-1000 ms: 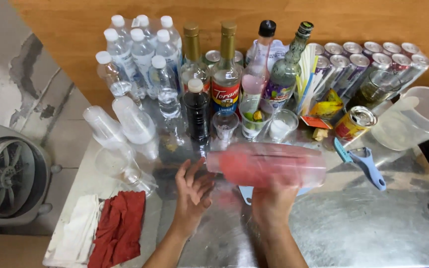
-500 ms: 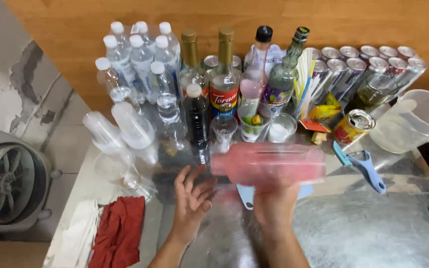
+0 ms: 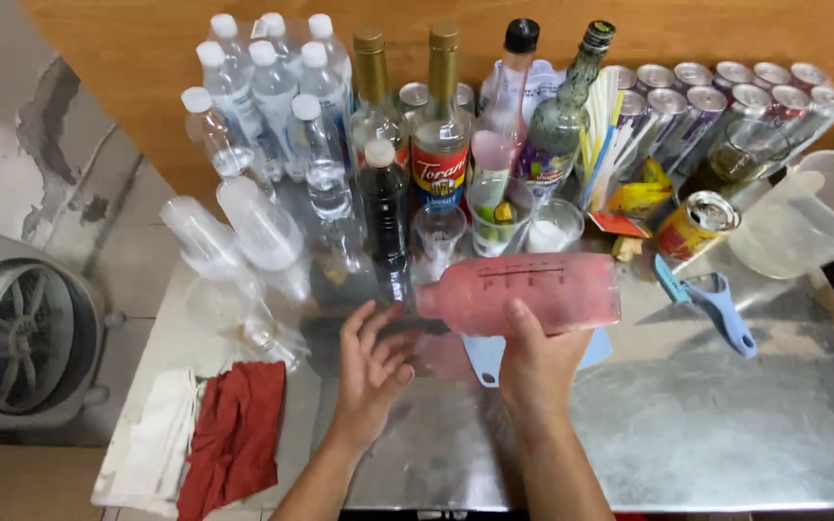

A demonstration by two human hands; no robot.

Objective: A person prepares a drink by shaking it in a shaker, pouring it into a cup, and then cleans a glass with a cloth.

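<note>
Pink-filled clear plastic shaker (image 3: 523, 292) lies sideways in my right hand (image 3: 536, 365), fingers wrapped around it; my left hand (image 3: 374, 371) hovers spread beside it above the steel counter (image 3: 726, 425).

— What packaging is on that steel table (image 3: 726, 425)?

— At the back left, a cluster of clear water bottles (image 3: 263, 87) with white caps. Beside them two tall syrup bottles with gold caps; the right one (image 3: 439, 145) wears a label in red, white and blue.

— And further right?

— A pale bottle with a black cap (image 3: 514, 87), then a mottled green one (image 3: 564, 116) with a purple label. Behind, a row of slim silver cans (image 3: 726, 92) with purple sides.

— Anything nearer the front?

— An opened tin (image 3: 695, 224) in red and yellow, lying tilted, and a yellow packet (image 3: 641, 198) just left of it.
</note>
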